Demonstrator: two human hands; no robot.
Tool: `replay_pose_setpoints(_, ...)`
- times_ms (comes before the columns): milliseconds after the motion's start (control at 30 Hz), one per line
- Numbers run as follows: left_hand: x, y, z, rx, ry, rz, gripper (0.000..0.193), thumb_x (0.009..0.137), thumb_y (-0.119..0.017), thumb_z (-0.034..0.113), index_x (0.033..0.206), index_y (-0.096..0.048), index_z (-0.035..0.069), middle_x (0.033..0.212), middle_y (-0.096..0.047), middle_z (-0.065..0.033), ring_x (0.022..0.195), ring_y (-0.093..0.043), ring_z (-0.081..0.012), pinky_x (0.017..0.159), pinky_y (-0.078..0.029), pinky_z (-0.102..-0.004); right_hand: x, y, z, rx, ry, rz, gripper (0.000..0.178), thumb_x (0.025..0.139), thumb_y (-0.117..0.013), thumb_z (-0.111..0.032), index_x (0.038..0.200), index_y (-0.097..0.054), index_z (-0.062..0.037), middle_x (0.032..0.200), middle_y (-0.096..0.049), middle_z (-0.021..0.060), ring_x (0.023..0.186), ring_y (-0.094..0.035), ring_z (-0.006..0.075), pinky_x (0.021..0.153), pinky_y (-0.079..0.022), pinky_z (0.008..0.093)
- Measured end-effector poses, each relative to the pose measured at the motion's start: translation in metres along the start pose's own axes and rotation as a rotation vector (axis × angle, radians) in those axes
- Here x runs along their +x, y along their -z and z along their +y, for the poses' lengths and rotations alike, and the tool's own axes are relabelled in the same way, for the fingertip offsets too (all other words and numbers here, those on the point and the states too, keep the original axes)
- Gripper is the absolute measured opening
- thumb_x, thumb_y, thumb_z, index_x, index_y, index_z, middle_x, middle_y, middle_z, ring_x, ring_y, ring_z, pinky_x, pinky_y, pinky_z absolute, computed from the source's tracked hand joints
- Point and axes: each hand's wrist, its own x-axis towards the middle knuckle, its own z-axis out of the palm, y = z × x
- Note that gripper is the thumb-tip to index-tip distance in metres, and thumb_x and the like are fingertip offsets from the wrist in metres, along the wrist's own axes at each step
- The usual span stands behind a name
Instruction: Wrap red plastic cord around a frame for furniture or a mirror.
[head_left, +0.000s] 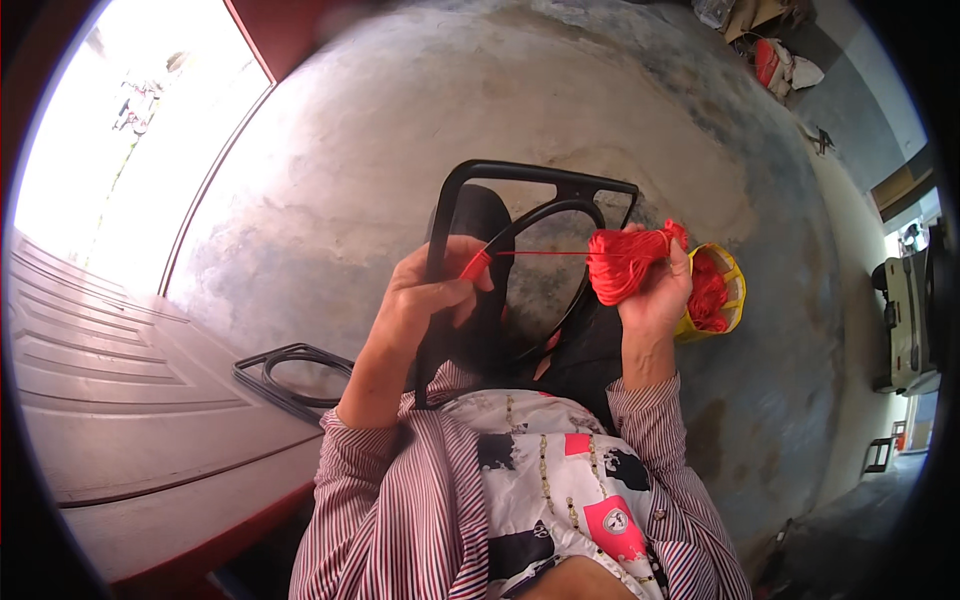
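Note:
A black frame [540,172] with a curved inner bar rests upright across my lap. My left hand [425,282] is closed round its left side bar, where red cord [476,265] is wound in a short band. From that band a single taut strand runs right to a bundle of red cord [625,265]. My right hand [660,295] grips this bundle, its fingers partly hidden behind it. Just right of that hand, a yellow-rimmed basket [738,285] on the floor holds more red cord [708,295].
Similar black frames [290,375] lie on the floor at my left, beside a panelled door [130,370]. Bright light comes through the doorway at far left. Bags and cardboard [775,65] sit at the far right. A small stool [880,455] stands by the right wall.

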Motion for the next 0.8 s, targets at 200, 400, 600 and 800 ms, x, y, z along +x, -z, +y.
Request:
replay_pose_setpoints(200, 0.0, -0.004, 0.003, 0.089, -0.009, -0.018, 0.037, 0.08, -0.058, 0.003, 0.117, -0.059, -0.005, 0.089, -0.065, -0.0121, 0.06, -0.057, -0.0146, 0.056, -0.046, -0.0259, -0.033, -0.04, 0.013, -0.28, -0.203, -0.089, 0.044, 0.091, -0.058, -0.01, 0.133, -0.048, 0.0015, 0.124, -0.061, 0.019, 0.115, -0.06, 0.0317, 0.105, -0.045, 0.0474)
replay_pose_setpoints(400, 0.002, -0.012, 0.009, 0.452, -0.171, -0.098, 0.041, 0.077, -0.058, 0.001, 0.118, -0.062, -0.002, 0.122, -0.06, -0.018, 0.1, -0.061, -0.0232, 0.075, -0.051, -0.03, -0.047, -0.092, 0.0, -0.896, -0.378, -0.541, 0.055, 0.083, -0.075, -0.009, 0.13, -0.048, 0.0027, 0.116, -0.066, 0.0134, 0.107, -0.063, 0.0165, 0.094, -0.048, 0.0308)
replay_pose_setpoints(600, -0.001, -0.048, 0.025, 0.879, -0.337, -0.158, 0.049, 0.073, -0.056, -0.012, 0.122, -0.06, -0.006, 0.16, -0.023, -0.0169, 0.133, -0.045, -0.0331, 0.109, -0.039, -0.0383, -0.038, -0.114, 0.019, -1.104, -0.09, -0.32, 0.028, 0.088, -0.074, -0.012, 0.106, -0.057, -0.0001, 0.082, -0.072, 0.0054, 0.078, -0.065, 0.0076, 0.072, -0.051, 0.0228)
replay_pose_setpoints(800, 0.013, -0.022, 0.014, 0.489, -0.502, -0.337, 0.059, 0.071, -0.062, 0.001, 0.129, -0.058, -0.006, 0.159, -0.023, -0.0212, 0.144, -0.033, -0.0335, 0.115, -0.028, -0.0422, -0.029, -0.045, 0.03, -0.421, -0.292, -0.474, 0.036, 0.09, -0.065, -0.008, 0.124, -0.059, 0.0004, 0.115, -0.067, 0.0133, 0.108, -0.063, 0.0162, 0.094, -0.049, 0.0296)
